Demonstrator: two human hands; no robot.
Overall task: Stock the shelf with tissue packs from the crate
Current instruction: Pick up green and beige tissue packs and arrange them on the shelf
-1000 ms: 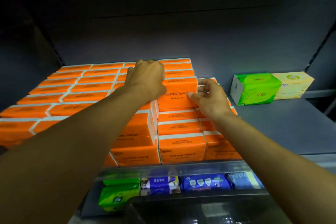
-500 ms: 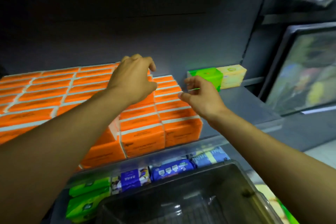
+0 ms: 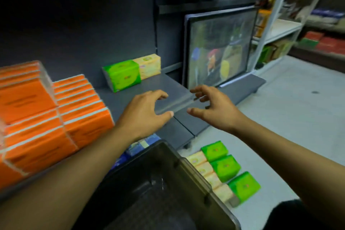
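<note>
Stacks of orange tissue packs (image 3: 56,110) fill the left part of the grey shelf (image 3: 168,87). A green pack (image 3: 122,74) and a yellow pack (image 3: 150,65) stand at the shelf's back. My left hand (image 3: 145,114) and my right hand (image 3: 211,106) hover over the shelf's front edge, fingers loosely spread, holding nothing. The dark plastic crate (image 3: 196,179) sits below my arms. Several green packs (image 3: 225,168) and yellow packs (image 3: 205,170) lie in rows on the floor to the right of the crate.
A framed screen (image 3: 220,48) leans beside the shelf on the right. A white rack (image 3: 276,24) with goods stands further right. Blue packs (image 3: 141,145) show on the lower shelf. Pale floor (image 3: 289,108) extends rightward.
My hands let go of the orange pack on the stack and drew back to the right. The view swung right and down, bringing the floor packs and the crate into sight.
</note>
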